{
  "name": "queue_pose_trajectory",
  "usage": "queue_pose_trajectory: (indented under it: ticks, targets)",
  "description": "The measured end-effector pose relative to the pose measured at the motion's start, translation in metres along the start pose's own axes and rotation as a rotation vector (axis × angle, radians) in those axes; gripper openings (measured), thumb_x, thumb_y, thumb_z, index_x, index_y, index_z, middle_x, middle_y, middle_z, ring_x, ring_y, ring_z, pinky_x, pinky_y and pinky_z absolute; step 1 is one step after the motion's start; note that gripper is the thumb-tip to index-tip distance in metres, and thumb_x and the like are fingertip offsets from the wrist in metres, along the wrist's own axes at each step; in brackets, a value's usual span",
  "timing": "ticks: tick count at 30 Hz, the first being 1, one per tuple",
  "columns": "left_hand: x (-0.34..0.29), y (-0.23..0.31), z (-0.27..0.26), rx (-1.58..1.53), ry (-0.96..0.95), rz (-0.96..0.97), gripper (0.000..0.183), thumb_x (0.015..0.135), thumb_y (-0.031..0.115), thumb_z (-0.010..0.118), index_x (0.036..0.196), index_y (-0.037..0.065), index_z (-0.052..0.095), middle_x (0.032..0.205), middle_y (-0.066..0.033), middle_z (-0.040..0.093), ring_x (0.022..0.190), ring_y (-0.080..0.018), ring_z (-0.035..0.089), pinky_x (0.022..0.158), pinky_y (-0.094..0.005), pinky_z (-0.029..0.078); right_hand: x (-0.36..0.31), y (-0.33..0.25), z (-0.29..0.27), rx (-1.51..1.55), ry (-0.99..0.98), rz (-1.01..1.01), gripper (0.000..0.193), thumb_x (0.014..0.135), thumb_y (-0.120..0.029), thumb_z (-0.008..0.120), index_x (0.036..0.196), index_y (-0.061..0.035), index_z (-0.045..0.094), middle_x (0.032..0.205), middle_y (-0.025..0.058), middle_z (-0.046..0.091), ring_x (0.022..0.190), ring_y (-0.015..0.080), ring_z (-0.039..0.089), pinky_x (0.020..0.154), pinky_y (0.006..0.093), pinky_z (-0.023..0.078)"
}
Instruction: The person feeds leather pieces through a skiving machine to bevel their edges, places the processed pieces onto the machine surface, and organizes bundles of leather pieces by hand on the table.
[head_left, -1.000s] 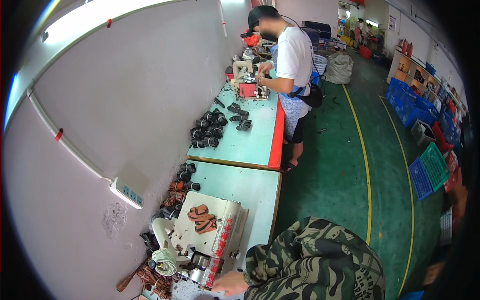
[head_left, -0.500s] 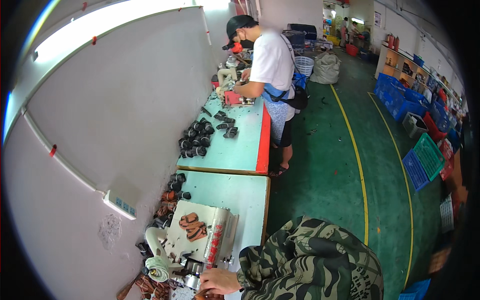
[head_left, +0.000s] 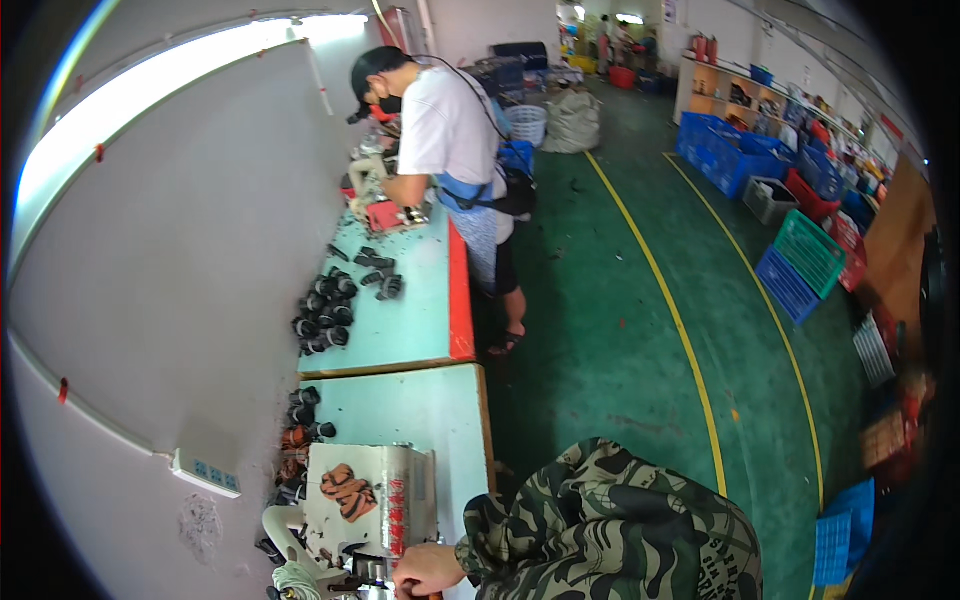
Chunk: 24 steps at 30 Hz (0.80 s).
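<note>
My right hand (head_left: 428, 570) comes out of a camouflage sleeve (head_left: 610, 530) at the lower edge. Its fingers are curled down beside the metal front of a bench machine (head_left: 398, 500). A sliver of something brown shows under the fingers, too little to name. On the machine's cream top plate lies a small heap of brown strips with dark edges (head_left: 347, 493). A cream curved tube (head_left: 282, 528) rises at the machine's left, with pale cord (head_left: 296, 577) wound below it. My left hand is out of view.
Dark and rust-brown bundles (head_left: 298, 437) line the wall side of the bench (head_left: 410, 410). Beyond, a person (head_left: 450, 130) in a white shirt works at another machine, near several black bundles (head_left: 325, 310). Yellow floor lines (head_left: 660, 280) and crates (head_left: 735, 155) are at right.
The whole view has shifted, so the bench and co-worker sit further left. My right hand stays at the machine's front, with its fingers now partly cut off by the lower edge.
</note>
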<state>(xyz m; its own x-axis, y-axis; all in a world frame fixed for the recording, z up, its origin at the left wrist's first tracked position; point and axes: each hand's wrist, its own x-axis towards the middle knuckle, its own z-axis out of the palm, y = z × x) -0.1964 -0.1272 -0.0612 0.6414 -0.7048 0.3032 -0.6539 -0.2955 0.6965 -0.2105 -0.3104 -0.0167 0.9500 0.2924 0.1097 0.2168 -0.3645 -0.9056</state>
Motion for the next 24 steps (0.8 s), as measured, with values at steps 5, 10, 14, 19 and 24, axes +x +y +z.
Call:
queue_pose_trajectory:
  ticks: [5, 10, 14, 19, 24]
  targets:
    - [0.015, 0.022, -0.009, -0.593, -0.021, -0.231, 0.032, 0.094, 0.023, 0.053, 0.114, -0.002, 0.056, 0.065, -0.0084, 0.057, 0.051, -0.0142, 0.046, 0.047, -0.0330, 0.039, -0.011, -0.011, 0.005, 0.058, 0.198, -0.017, 0.018, 0.079, -0.018, 0.058, 0.088, -0.0019, 0.055, 0.090, 0.0135, 0.055, 0.075, 0.0366, 0.056, 0.066, 0.0419, 0.047]
    - [-0.009, 0.007, -0.018, -0.155, 0.029, -0.154, 0.041, 0.092, 0.021, 0.057, 0.128, 0.002, 0.050, 0.068, -0.0071, 0.060, 0.049, -0.0148, 0.045, 0.045, -0.0341, 0.042, -0.023, -0.031, 0.025, -0.218, 0.013, 0.158, 0.043, 0.086, -0.029, 0.054, 0.115, -0.0011, 0.038, 0.087, 0.0166, 0.056, 0.076, 0.0372, 0.057, 0.057, 0.0454, 0.044]
    - [0.004, 0.052, -0.034, 0.206, 0.182, -0.417, 0.027, 0.072, 0.017, 0.072, 0.094, 0.004, 0.064, 0.074, -0.0162, 0.066, 0.065, -0.0284, 0.067, 0.059, -0.0356, 0.051, -0.018, -0.023, 0.043, -0.145, 0.010, 0.059, 0.045, 0.086, -0.023, 0.052, 0.123, -0.0025, 0.037, 0.091, 0.0139, 0.056, 0.083, 0.0320, 0.058, 0.062, 0.0419, 0.046]
    - [-0.009, 0.059, -0.059, -0.466, 0.056, -0.785, 0.037, 0.085, 0.013, 0.062, 0.119, 0.002, 0.051, 0.079, -0.0110, 0.067, 0.056, -0.0213, 0.065, 0.044, -0.0291, 0.047, 0.009, -0.027, 0.029, 0.084, 0.069, -0.046, 0.018, 0.082, -0.008, 0.059, 0.098, -0.0027, 0.059, 0.083, 0.0165, 0.061, 0.077, 0.0343, 0.059, 0.067, 0.0373, 0.047]
    - [-0.028, 0.036, -0.064, -0.816, 0.220, -0.836, 0.040, 0.099, 0.026, 0.030, 0.123, -0.002, 0.045, 0.090, -0.0145, 0.064, 0.048, -0.0167, 0.061, 0.034, -0.0186, 0.038, 0.031, -0.005, 0.044, 0.286, -0.022, 0.111, 0.018, 0.082, -0.008, 0.061, 0.096, 0.0012, 0.055, 0.078, 0.0148, 0.066, 0.066, 0.0243, 0.065, 0.059, 0.0318, 0.049]
